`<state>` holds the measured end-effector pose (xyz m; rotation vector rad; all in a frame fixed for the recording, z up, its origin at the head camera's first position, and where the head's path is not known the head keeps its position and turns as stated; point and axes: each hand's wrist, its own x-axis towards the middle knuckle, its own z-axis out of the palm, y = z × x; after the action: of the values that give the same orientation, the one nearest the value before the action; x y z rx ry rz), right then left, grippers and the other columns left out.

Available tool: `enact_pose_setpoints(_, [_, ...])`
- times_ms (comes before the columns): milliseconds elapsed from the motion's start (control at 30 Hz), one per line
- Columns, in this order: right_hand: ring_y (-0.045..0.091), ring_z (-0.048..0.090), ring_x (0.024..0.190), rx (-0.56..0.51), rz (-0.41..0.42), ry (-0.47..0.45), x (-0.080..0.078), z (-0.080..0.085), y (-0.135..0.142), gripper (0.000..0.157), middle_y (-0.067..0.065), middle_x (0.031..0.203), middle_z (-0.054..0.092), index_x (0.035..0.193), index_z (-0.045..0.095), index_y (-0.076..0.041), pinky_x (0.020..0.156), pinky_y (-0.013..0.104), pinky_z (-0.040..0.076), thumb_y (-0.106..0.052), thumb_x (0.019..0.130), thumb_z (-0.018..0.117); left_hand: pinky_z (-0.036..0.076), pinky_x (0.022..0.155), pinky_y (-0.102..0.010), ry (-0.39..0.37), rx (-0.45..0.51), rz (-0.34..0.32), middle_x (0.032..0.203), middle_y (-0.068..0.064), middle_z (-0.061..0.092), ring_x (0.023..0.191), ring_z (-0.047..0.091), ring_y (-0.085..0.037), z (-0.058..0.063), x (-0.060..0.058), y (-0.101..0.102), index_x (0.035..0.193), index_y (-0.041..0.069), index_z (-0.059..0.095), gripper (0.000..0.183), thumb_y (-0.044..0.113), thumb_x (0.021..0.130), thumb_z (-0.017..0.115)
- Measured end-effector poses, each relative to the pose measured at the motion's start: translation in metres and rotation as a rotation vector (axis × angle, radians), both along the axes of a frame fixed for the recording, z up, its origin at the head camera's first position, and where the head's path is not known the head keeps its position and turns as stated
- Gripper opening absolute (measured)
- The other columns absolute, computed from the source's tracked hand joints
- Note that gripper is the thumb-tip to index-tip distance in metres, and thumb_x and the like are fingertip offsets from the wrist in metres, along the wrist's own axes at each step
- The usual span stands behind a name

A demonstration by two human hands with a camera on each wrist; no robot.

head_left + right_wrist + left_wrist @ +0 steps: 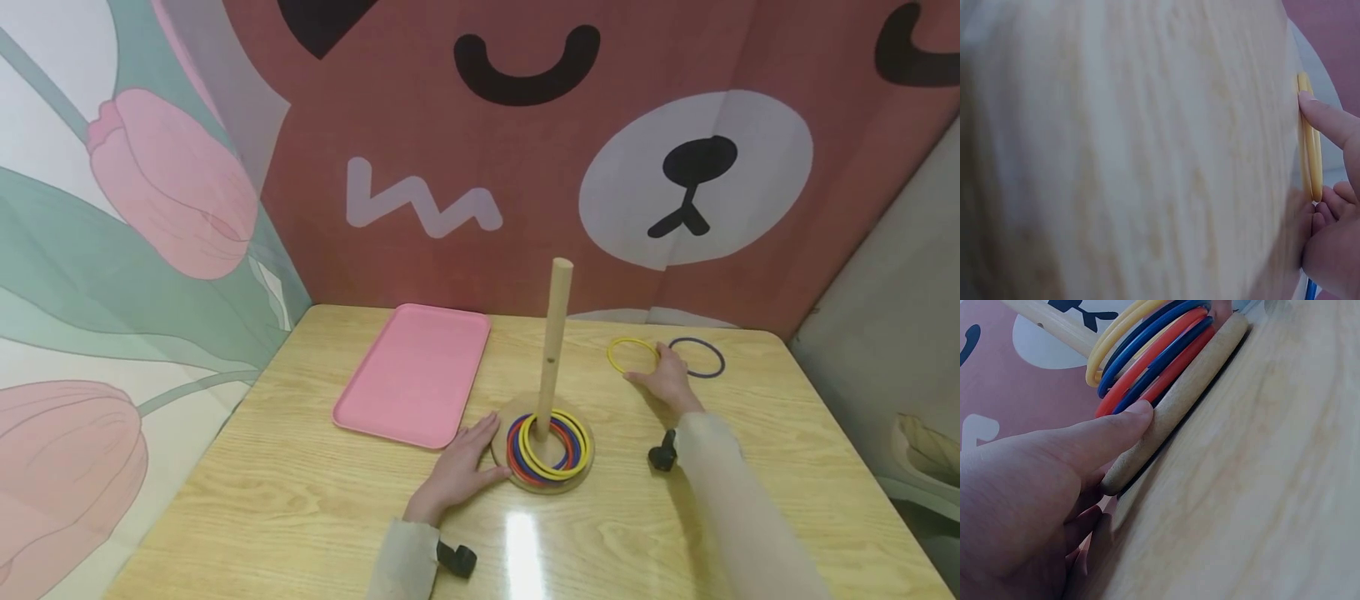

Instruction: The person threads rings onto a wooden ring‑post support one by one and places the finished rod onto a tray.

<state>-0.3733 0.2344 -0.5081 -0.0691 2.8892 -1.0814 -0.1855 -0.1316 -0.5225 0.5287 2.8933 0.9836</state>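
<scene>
My left hand (459, 468) holds the edge of a round wooden base (517, 407), its thumb (1138, 412) laid along the top edge beside the rings and its fingers low at the side. From this base rises a tall wooden peg (557, 333). Several red, blue and yellow rings lie stacked around the peg's foot, with a yellow ring (587, 457) on top. Farther back on the right, my right hand (667, 381) grips a loose yellow ring (1316, 159) between thumb and fingers, close to the tabletop. Just right of that hand lies a dark blue ring (723, 363).
A pink tray (420, 375) lies on the wooden table (300, 467), left of the peg and behind my left hand. A bear-print cloth (420, 275) hangs along the table's back edge. Flower-print cloth (180, 192) covers the left side.
</scene>
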Motion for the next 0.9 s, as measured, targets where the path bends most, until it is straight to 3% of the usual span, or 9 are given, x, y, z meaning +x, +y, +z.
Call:
enact_pose_setpoints(333, [0.055,0.023,0.136,0.014,0.052,0.015,0.004,-0.002,0.001,0.098,0.039,0.148,0.026,0.148,0.017,0.014,0.116,0.063,0.023,-0.031,0.083,0.075,0.018,0.124,-0.047,-0.002,0.0,0.001,0.161,-0.004,0.024,0.149,0.025,-0.024,0.001,0.0,-0.001,0.153,0.01,0.028,0.086,0.05,0.087,0.065])
enact_pose_setpoints(533, [0.054,0.035,0.129,0.069,0.183,0.085,0.01,0.001,0.001,0.096,0.041,0.139,0.038,0.141,0.029,0.018,0.112,0.063,0.03,-0.031,0.076,0.081,0.018,0.124,-0.048,-0.004,-0.003,0.0,0.161,-0.004,0.024,0.149,0.025,-0.024,0.001,-0.001,0.0,0.153,0.011,0.028,0.086,0.05,0.087,0.065])
enact_pose_setpoints(667, [0.054,0.034,0.129,0.084,0.263,0.089,0.017,0.003,0.001,0.098,0.041,0.138,0.038,0.14,0.029,0.019,0.112,0.063,0.028,-0.03,0.075,0.082,0.018,0.123,-0.048,-0.009,-0.001,-0.002,0.161,-0.005,0.024,0.149,0.025,-0.025,0.002,0.0,0.001,0.153,0.01,0.028,0.086,0.05,0.087,0.065])
enact_pose_setpoints(900, [0.054,0.034,0.127,0.124,0.303,0.112,0.028,0.006,0.001,0.094,0.041,0.134,0.04,0.136,0.034,0.021,0.112,0.062,0.028,-0.027,0.072,0.084,0.018,0.123,-0.048,-0.016,-0.006,-0.001,0.161,-0.005,0.024,0.149,0.025,-0.025,0.004,0.001,0.002,0.153,0.01,0.028,0.085,0.049,0.087,0.065])
